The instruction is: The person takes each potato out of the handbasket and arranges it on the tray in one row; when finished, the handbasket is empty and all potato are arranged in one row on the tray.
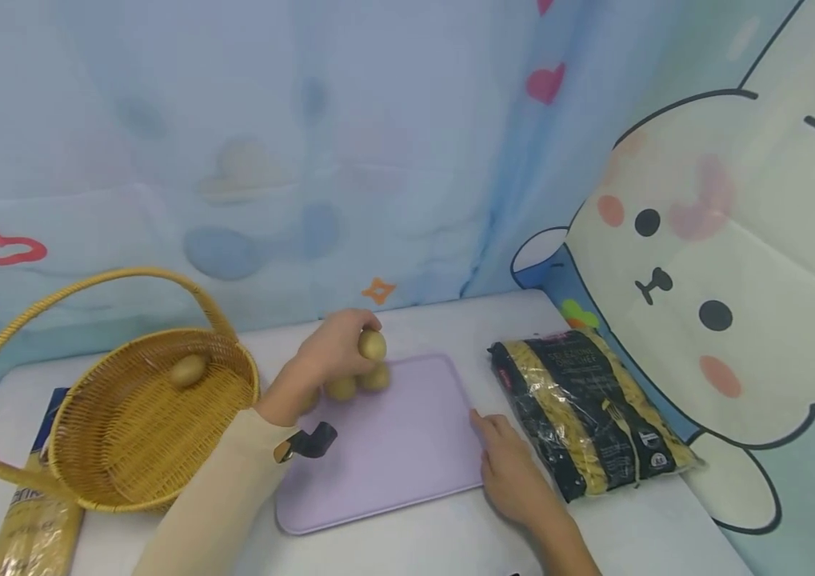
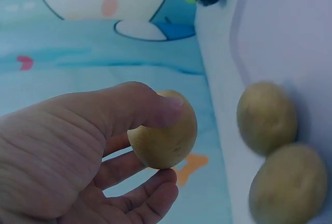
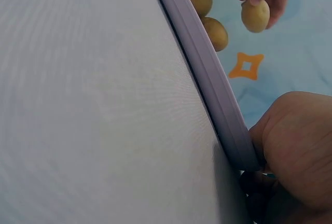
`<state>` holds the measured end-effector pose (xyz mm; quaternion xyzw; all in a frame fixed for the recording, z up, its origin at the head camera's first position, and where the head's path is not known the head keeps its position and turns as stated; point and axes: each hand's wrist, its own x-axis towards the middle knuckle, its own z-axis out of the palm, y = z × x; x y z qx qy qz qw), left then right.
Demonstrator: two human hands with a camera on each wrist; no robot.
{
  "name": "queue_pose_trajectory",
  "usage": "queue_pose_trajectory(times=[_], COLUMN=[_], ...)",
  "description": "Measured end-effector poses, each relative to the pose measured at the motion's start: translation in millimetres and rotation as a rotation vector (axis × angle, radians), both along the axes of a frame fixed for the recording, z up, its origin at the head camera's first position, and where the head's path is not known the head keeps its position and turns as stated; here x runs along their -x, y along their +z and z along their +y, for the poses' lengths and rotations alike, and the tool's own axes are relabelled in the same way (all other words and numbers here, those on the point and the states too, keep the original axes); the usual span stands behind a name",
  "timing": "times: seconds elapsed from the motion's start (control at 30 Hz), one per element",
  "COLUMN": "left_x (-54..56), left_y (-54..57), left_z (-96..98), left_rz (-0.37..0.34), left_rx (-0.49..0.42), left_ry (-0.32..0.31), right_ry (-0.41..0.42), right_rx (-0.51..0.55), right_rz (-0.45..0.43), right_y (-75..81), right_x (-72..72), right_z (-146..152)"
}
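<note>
A potato (image 2: pixel 167 136) is pinched between the thumb and fingers of my left hand (image 1: pixel 338 344), held up over the far left part of the lilac tray (image 1: pixel 393 456). Below it, more potatoes (image 1: pixel 340 389) lie on the tray along its far left side, one partly hidden by the wrist. My right hand (image 1: pixel 511 472) grips the tray's right edge near the front corner, as the right wrist view also shows. To the left stands a yellow wicker basket (image 1: pixel 162 428) with a tall handle, and one potato (image 1: pixel 188 370) lies inside it.
A black and yellow pasta bag (image 1: pixel 587 408) lies right of the tray, close to the right hand. Another yellow package (image 1: pixel 36 520) sits partly under the basket at the left. A printed curtain (image 1: pixel 270 160) hangs behind the white table (image 1: pixel 501 320).
</note>
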<state>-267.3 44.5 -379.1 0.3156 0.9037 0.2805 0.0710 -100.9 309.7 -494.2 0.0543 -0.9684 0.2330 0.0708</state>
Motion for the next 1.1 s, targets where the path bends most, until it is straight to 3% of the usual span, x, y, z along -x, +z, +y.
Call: queue_pose_trajectory(times=[0.13, 0.53, 0.8, 1.1], left_x=[1.5, 2.0, 0.9, -1.2], left_y=[-8.9, -37.2, -49.9, -48.8], left_z=[15.1, 51.9, 48.7, 47.5], left_rz=[-0.025, 0.012, 0.055, 0.074], left_rx=[0.004, 0.065, 0.125, 0.126], left_ry=[-0.009, -0.040, -0.006, -0.059], right_ry=[-0.008, -0.004, -0.007, -0.009], right_rx=[-0.005, -0.011, -0.015, -0.016], right_rz=[-0.008, 0.030, -0.001, -0.011], right_y=[0.6, 3.4, 5.9, 4.9], right_x=[-1.0, -3.1, -2.2, -2.9], right_z=[-1, -4, -5, -3])
